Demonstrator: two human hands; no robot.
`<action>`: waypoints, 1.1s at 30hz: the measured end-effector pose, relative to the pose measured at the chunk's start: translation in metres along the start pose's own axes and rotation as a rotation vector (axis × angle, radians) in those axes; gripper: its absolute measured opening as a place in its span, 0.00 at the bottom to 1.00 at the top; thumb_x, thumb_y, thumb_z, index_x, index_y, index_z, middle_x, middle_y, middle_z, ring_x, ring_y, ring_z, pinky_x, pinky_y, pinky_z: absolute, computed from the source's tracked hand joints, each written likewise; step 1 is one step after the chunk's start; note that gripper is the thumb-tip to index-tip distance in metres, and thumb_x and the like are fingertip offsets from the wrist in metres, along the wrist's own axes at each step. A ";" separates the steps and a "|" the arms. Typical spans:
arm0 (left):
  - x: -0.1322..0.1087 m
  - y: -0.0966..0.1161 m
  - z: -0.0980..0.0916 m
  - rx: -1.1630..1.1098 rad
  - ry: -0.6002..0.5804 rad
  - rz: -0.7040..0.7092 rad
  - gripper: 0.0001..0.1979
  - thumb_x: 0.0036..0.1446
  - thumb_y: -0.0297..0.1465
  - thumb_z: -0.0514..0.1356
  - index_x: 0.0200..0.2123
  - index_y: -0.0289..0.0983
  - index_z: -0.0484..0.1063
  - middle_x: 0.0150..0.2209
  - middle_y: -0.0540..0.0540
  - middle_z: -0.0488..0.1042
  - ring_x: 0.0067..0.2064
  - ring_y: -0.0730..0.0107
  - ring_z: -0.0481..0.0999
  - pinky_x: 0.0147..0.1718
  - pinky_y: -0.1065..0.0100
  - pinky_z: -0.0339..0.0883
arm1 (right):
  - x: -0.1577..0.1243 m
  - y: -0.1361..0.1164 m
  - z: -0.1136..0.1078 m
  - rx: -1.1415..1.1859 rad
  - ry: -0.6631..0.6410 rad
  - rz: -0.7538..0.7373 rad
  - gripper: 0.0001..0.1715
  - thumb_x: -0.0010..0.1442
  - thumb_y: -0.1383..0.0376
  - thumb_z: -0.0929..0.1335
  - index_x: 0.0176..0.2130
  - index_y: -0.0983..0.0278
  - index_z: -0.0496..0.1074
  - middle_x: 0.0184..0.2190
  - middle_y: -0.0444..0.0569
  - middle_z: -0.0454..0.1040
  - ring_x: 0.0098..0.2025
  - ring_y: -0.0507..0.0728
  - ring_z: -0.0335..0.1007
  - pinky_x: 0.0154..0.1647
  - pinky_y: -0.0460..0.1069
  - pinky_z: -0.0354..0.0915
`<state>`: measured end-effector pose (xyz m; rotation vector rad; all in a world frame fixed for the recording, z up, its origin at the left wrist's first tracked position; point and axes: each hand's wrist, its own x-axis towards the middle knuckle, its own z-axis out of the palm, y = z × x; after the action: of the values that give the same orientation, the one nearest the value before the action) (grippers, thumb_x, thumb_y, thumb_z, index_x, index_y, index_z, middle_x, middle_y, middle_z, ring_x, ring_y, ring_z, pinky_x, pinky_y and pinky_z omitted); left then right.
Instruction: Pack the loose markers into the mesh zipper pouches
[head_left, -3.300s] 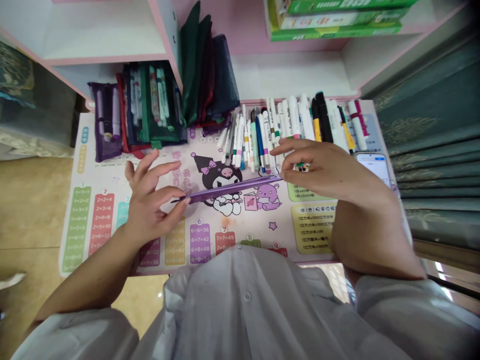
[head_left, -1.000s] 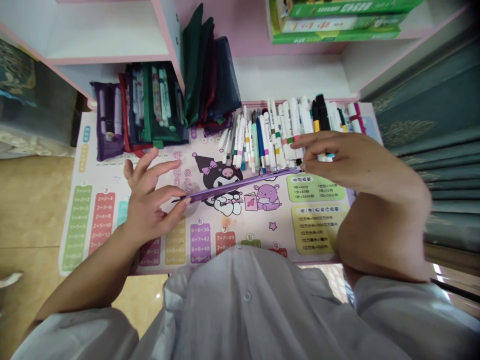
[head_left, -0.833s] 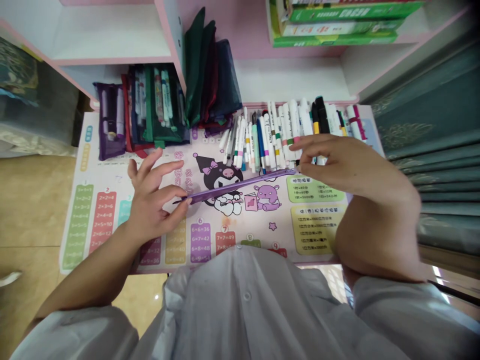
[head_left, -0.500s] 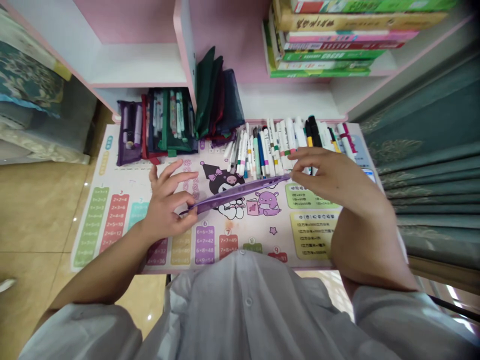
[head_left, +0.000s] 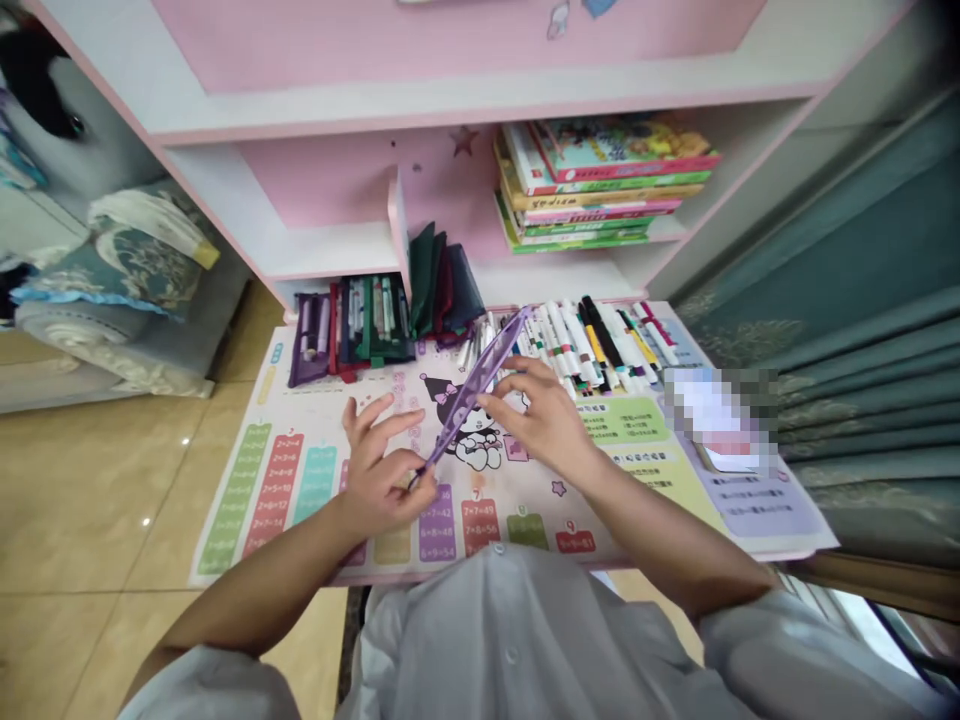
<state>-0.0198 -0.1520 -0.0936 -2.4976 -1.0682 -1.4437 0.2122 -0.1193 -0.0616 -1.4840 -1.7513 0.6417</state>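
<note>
Two hands work above a printed desk mat (head_left: 300,500): left hand (head_left: 382,480) closed in a pinch on the low end of a flat purple pouch (head_left: 472,390), which stands tilted up over the mat; right hand (head_left: 536,415) half open, fingers at the pouch's middle. Looks light, soft, apt to flop; best held along its long edge

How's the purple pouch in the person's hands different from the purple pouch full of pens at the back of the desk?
The flat purple pouch looks empty, while the stuffed purple pouch looks full. The flat one is raised on a slant, its lower end at the left hand and the right hand close against it; the stuffed one sits untouched at the far edge of the multiplication-table desk mat. Both are purple.
</note>
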 end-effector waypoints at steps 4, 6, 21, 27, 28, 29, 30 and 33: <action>-0.003 0.008 0.000 0.016 0.052 0.058 0.10 0.45 0.23 0.64 0.25 0.40 0.65 0.45 0.43 0.78 0.63 0.50 0.66 0.66 0.37 0.44 | 0.000 0.000 0.018 0.026 0.003 0.022 0.24 0.58 0.45 0.67 0.25 0.60 0.72 0.49 0.59 0.75 0.57 0.68 0.69 0.59 0.67 0.61; -0.003 0.010 0.000 0.041 0.066 0.062 0.09 0.45 0.23 0.64 0.24 0.40 0.65 0.44 0.44 0.79 0.62 0.50 0.66 0.66 0.37 0.44 | -0.001 0.000 0.021 0.066 -0.026 0.013 0.26 0.61 0.44 0.64 0.27 0.61 0.73 0.46 0.59 0.76 0.57 0.67 0.69 0.58 0.65 0.61; -0.007 0.008 -0.002 -0.098 -0.217 -0.156 0.12 0.57 0.43 0.58 0.30 0.41 0.71 0.56 0.42 0.72 0.67 0.47 0.58 0.66 0.39 0.41 | -0.010 0.001 0.041 -0.052 -0.141 -0.146 0.17 0.62 0.65 0.64 0.22 0.62 0.68 0.42 0.54 0.76 0.49 0.61 0.73 0.50 0.56 0.66; -0.006 -0.018 0.012 0.055 -0.257 -0.570 0.13 0.56 0.37 0.61 0.22 0.39 0.70 0.52 0.43 0.75 0.65 0.45 0.62 0.60 0.35 0.49 | -0.018 -0.001 0.048 -0.067 -0.237 -0.295 0.17 0.62 0.66 0.65 0.22 0.63 0.69 0.46 0.55 0.76 0.51 0.61 0.73 0.52 0.59 0.67; -0.006 -0.022 0.015 0.059 -0.265 -0.594 0.12 0.55 0.36 0.62 0.21 0.39 0.70 0.52 0.43 0.76 0.64 0.45 0.63 0.60 0.34 0.49 | -0.018 0.001 0.049 -0.077 -0.230 -0.307 0.17 0.62 0.66 0.65 0.22 0.63 0.69 0.46 0.55 0.77 0.52 0.62 0.73 0.53 0.60 0.66; -0.007 -0.025 0.017 0.054 -0.270 -0.608 0.12 0.55 0.35 0.61 0.21 0.39 0.70 0.51 0.44 0.77 0.64 0.45 0.64 0.59 0.33 0.50 | -0.017 0.004 0.051 -0.086 -0.219 -0.314 0.17 0.62 0.66 0.65 0.22 0.63 0.69 0.45 0.55 0.77 0.53 0.63 0.72 0.54 0.61 0.66; -0.008 -0.028 0.018 0.041 -0.270 -0.615 0.12 0.56 0.34 0.61 0.21 0.39 0.70 0.51 0.44 0.77 0.64 0.45 0.64 0.59 0.34 0.51 | -0.017 0.008 0.052 -0.091 -0.207 -0.316 0.16 0.61 0.66 0.65 0.22 0.63 0.69 0.45 0.55 0.77 0.54 0.64 0.72 0.54 0.62 0.66; -0.010 -0.035 0.022 -0.017 -0.252 -0.611 0.15 0.57 0.37 0.61 0.20 0.40 0.71 0.49 0.44 0.78 0.63 0.48 0.66 0.60 0.38 0.55 | -0.016 0.019 0.054 -0.087 -0.170 -0.307 0.15 0.60 0.67 0.66 0.22 0.62 0.70 0.45 0.55 0.77 0.54 0.64 0.72 0.54 0.60 0.68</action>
<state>-0.0277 -0.1230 -0.1234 -2.5320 -2.0048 -1.2482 0.1818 -0.1260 -0.1124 -1.2085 -2.1078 0.5493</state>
